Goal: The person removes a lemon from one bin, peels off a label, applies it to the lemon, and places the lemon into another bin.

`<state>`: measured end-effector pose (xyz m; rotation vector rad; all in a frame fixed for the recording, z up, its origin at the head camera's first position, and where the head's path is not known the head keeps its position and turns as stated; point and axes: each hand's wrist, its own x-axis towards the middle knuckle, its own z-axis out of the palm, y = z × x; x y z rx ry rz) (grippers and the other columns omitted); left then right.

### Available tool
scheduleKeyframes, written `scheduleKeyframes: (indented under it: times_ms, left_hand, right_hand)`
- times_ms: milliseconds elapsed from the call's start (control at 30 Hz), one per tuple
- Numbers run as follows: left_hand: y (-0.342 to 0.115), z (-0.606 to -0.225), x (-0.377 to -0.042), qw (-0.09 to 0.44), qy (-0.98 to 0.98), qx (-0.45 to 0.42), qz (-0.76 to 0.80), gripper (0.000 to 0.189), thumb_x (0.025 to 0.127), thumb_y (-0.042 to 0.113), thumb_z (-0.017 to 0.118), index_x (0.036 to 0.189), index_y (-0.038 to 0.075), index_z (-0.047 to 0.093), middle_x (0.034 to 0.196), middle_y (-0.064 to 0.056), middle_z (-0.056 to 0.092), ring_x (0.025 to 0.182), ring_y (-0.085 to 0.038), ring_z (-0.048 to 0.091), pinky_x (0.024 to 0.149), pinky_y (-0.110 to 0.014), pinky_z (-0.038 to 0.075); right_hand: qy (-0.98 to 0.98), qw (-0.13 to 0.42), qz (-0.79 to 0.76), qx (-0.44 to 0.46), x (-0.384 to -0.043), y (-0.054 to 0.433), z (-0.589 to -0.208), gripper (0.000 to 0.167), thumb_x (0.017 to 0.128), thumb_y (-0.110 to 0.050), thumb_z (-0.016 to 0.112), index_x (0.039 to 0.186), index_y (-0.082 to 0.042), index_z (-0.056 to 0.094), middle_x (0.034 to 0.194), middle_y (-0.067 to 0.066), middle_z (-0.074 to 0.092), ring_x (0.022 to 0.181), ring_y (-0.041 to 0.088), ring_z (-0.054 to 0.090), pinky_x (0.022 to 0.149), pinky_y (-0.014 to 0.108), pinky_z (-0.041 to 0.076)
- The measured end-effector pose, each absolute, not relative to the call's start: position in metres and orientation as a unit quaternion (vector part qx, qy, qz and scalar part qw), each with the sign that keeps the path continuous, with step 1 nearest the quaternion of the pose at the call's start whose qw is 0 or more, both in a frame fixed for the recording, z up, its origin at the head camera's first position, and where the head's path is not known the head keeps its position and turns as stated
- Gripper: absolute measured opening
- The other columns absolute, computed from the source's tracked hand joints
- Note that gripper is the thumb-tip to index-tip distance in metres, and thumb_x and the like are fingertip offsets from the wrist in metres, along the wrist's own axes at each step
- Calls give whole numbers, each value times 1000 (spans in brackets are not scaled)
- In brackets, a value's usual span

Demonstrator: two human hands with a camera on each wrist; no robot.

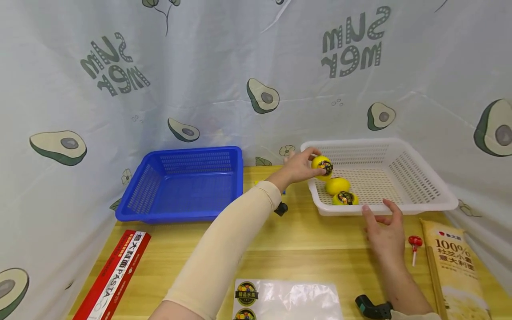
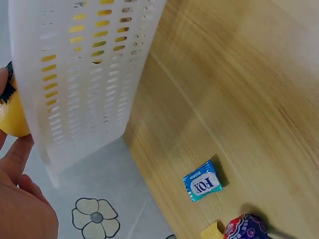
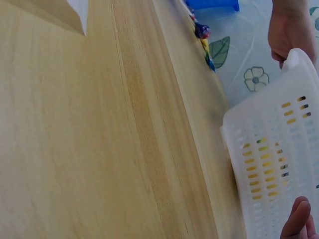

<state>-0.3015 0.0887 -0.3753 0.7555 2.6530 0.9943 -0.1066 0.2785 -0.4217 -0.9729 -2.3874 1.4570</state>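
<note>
A yellow lemon (image 1: 319, 164) bearing a dark round sticker is held between the thumb and fingers of my left hand (image 1: 298, 169). That hand is at the left end of the white basket (image 1: 424, 206), by its rim. Inside the basket's front left corner lie a lemon (image 1: 337, 185) and another stickered lemon (image 1: 340, 201). My right hand (image 1: 385, 233) is at the basket's front rim, thumb and fingers apart and loosely bent, with nothing between them. In the right wrist view, its fingertips (image 3: 297, 219) show before the basket's outer wall.
A blue basket (image 1: 196, 218) stands at the back left. A red pasta box (image 1: 116, 275) lies front left, a sticker sheet (image 1: 296, 302) front centre. On the right are a red lollipop (image 1: 415, 241) and a yellow pasta bag (image 1: 456, 266). A blue wrapped sweet (image 2: 202, 181) lies near the white basket.
</note>
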Motion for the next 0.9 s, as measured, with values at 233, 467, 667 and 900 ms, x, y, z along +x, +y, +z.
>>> scheduleKeyframes:
  times_ms: [233,467,667,900]
  left_hand:
    - [88,-380,-303,97,912,246,314,54,97,47,67,145,32,47,149,10,58,147,-37,28,118,-52,20]
    - [78,-381,-298,75,941,250,216,58,102,47,56,156,35,38,158,14,46,120,-27,34,97,-41,27]
    - [51,-379,-272,46,924,246,289,51,104,41,54,152,28,46,160,4,45,134,-34,37,108,-51,31]
    - [9,-384,-220,14,916,235,326,48,102,38,59,147,23,52,155,-1,50,119,-27,40,102,-48,35]
  right_hand:
    - [-806,104,486,-323,-105,271,-420,78,97,-60,57,161,-31,24,111,6,53,62,2,59,55,24,46]
    - [-796,107,508,-311,-111,266,-422,76,96,-56,61,160,-30,28,102,2,51,62,4,61,54,25,46]
    - [-791,94,513,-318,-117,267,-423,78,95,-61,60,160,-37,25,108,1,51,67,6,62,55,26,48]
    - [-805,89,494,-316,-121,282,-417,81,95,-60,60,161,-31,25,102,1,54,63,7,61,54,26,48]
